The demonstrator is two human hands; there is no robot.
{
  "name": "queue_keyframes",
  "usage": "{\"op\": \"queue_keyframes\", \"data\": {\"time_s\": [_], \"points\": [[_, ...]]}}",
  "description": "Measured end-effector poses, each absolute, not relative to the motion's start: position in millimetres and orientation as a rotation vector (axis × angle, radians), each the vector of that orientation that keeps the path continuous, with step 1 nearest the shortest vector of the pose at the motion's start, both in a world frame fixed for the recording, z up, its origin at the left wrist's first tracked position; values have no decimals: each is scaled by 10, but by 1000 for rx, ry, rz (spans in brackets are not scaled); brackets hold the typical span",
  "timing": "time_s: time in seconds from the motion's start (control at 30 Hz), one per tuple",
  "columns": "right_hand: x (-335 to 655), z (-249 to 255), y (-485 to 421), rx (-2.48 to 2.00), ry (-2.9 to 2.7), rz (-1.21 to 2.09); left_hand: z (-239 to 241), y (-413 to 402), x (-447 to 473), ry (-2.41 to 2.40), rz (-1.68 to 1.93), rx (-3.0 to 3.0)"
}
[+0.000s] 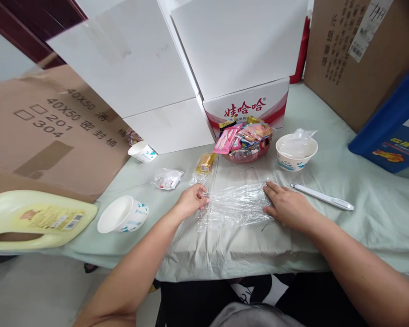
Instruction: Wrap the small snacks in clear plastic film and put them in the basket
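A clear, crinkled plastic bag or sheet (pixel 236 204) lies spread on the cloth in front of me. My left hand (pixel 192 202) pinches its left edge between thumb and fingers. Over at its right end, my right hand (pixel 284 202) rests with stretched fingers pressing the film down. Just right of that hand lies a slim white plastic tool (pixel 322 196), whose exact kind I cannot make out. Beyond my left hand are a yellow wrapped packet (pixel 205 163) and a small clear packet with white and red contents (pixel 168 179).
A bowl of wrapped snacks (pixel 248 152) stands behind the film, against white boxes (pixel 180 120). One paper bowl (pixel 296 156) holds a plastic bag; another paper bowl (pixel 122 215) tilts at left. A yellow jug (pixel 68 218), blue container (pixel 391 131) and cardboard boxes (pixel 30 136) flank the table.
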State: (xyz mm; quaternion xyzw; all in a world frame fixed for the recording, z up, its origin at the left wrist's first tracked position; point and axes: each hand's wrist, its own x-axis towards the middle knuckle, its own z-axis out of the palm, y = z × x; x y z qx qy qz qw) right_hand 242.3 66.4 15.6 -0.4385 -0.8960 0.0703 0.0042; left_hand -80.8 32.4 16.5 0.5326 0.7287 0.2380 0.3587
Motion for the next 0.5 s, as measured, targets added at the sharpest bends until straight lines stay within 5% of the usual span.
{"op": "queue_keyframes", "data": {"time_s": [0.27, 0.5], "points": [[2399, 206, 647, -1417, -2839, 195, 382, 102, -571, 2556, 233, 2043], [2422, 182, 647, -1431, -2804, 179, 100, -93, -180, 1513, 48, 2619]]}}
